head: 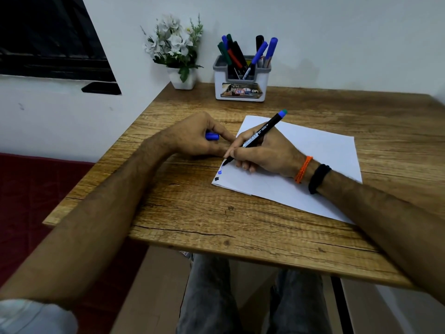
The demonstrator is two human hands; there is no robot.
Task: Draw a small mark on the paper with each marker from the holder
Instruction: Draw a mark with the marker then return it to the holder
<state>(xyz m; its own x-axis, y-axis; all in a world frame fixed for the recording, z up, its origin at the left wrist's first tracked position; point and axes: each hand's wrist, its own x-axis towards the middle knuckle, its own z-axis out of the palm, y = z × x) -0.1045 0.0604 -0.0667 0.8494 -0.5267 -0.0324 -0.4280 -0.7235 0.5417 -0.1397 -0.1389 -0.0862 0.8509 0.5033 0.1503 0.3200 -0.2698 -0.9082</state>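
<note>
Marker [258, 135], black barrel with blue end, sits in right hand [262, 154] in a writing grip, fingers closed round it, tip down on near-left corner of paper [301, 165]. Blue mark [220, 171] just below tip, black mark [217, 178] right under that, both by paper's left edge. Left hand [195, 138] rests on bench [192, 213] just left of paper, fingers curled shut on blue cap [212, 136]. Holder [240, 80] at far edge of bench, well apart from paper, with blue, green, red and black markers standing tilted in it. White flower pot [182, 77] left of holder. Orange thread [304, 169] and black band [318, 178] on right wrist.
</note>
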